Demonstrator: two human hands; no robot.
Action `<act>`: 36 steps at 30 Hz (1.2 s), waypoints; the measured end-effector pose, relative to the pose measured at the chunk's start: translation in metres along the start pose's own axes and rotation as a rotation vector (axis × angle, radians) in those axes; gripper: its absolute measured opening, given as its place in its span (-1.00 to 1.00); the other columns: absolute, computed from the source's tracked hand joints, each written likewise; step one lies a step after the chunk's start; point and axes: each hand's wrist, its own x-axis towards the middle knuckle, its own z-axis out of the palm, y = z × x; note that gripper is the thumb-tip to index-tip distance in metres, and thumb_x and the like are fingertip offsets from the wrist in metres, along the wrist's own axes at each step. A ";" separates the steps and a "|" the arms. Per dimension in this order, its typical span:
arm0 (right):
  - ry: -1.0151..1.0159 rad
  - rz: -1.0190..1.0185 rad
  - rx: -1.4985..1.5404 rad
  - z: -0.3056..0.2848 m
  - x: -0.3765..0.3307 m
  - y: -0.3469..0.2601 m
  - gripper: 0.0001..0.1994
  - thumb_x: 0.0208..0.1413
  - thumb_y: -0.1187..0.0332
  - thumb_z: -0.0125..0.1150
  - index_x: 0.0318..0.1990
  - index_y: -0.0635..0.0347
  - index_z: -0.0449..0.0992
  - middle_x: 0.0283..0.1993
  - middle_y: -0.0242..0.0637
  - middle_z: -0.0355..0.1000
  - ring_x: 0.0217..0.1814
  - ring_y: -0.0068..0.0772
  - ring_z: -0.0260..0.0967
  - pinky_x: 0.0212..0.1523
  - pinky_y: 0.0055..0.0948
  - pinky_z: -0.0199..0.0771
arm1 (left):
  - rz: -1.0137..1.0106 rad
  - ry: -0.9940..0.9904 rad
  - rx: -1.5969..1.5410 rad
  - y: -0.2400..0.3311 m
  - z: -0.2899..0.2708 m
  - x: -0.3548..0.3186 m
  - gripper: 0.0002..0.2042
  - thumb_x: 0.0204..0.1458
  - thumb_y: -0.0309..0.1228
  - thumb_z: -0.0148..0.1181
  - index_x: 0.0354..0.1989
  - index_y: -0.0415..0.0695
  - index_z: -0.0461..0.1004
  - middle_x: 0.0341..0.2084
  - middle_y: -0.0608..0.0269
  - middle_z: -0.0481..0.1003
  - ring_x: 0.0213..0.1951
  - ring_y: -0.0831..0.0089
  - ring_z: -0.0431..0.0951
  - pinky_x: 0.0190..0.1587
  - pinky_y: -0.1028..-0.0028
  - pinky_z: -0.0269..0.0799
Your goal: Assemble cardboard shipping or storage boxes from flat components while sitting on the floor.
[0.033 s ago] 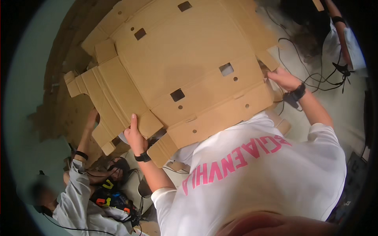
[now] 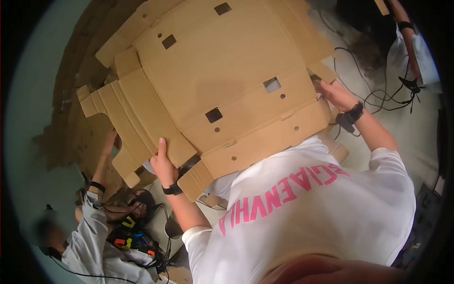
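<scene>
Hands (image 2: 163,165) grip flat cardboard sheet (image 2: 222,90).

Pale floor (image 2: 378,142) — black cables (image 2: 373,102), flattened cardboard (image 2: 66,137) lying on it

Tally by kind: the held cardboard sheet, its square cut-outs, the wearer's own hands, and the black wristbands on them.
cardboard sheet: 1
square cut-outs: 4
own hands, left hand and right hand: 2
black wristbands: 2
Total: 9
</scene>
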 end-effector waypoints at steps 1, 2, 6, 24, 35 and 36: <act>0.123 -0.011 0.158 0.000 0.003 0.009 -0.31 0.16 0.05 0.39 0.29 0.31 0.31 0.14 -0.22 0.47 0.23 -0.32 0.38 0.30 -0.28 0.31 | 0.013 0.097 0.044 -0.001 0.006 -0.005 -0.63 0.19 -0.26 0.33 -0.32 -0.45 0.52 -0.35 0.10 0.60 -0.38 0.42 0.60 -0.30 0.43 0.54; 0.132 -0.018 0.151 -0.002 0.009 0.012 -0.31 0.16 0.05 0.39 0.29 0.31 0.31 0.14 -0.22 0.47 0.23 -0.32 0.38 0.30 -0.28 0.31 | 0.011 0.100 0.053 -0.003 0.010 -0.011 -0.63 0.19 -0.26 0.33 -0.32 -0.45 0.52 -0.35 0.10 0.60 -0.38 0.42 0.60 -0.30 0.43 0.54; 0.034 -0.310 0.047 -0.008 0.024 0.003 -0.43 0.28 0.11 0.24 0.31 0.23 0.27 0.14 -0.33 0.45 0.20 -0.42 0.37 0.24 -0.29 0.33 | -0.023 0.253 0.052 -0.012 -0.004 -0.038 -0.67 0.15 -0.33 0.38 -0.36 -0.46 0.55 -0.33 0.10 0.60 -0.35 0.45 0.59 -0.27 0.43 0.53; -0.284 -0.102 -0.144 -0.007 0.075 -0.095 -0.28 0.18 0.24 0.37 0.36 0.39 0.15 0.34 -0.14 0.27 0.14 -0.25 0.48 0.14 -0.37 0.49 | -0.173 0.311 -0.298 -0.038 -0.039 -0.066 -0.73 0.20 -0.47 0.28 -0.08 -0.48 0.51 -0.10 0.01 0.57 -0.11 0.30 0.62 -0.06 0.33 0.55; 0.011 -0.250 -0.802 0.054 0.099 -0.087 -0.70 0.16 0.36 0.39 -0.05 0.40 0.55 -0.20 -0.25 0.59 -0.29 -0.47 0.56 -0.23 -0.54 0.51 | -0.059 0.301 -0.375 -0.040 -0.026 -0.070 -0.77 0.25 -0.41 0.22 -0.14 -0.39 0.53 -0.19 0.11 0.60 -0.17 0.35 0.62 -0.10 0.36 0.52; 0.066 -0.277 -0.687 0.062 0.103 -0.081 -0.69 0.18 0.35 0.38 -0.03 0.40 0.53 -0.22 -0.26 0.58 -0.37 -0.49 0.55 -0.30 -0.55 0.50 | -0.046 0.326 -0.365 -0.041 -0.024 -0.072 -0.77 0.26 -0.40 0.21 -0.14 -0.39 0.52 -0.19 0.10 0.60 -0.16 0.35 0.62 -0.07 0.35 0.52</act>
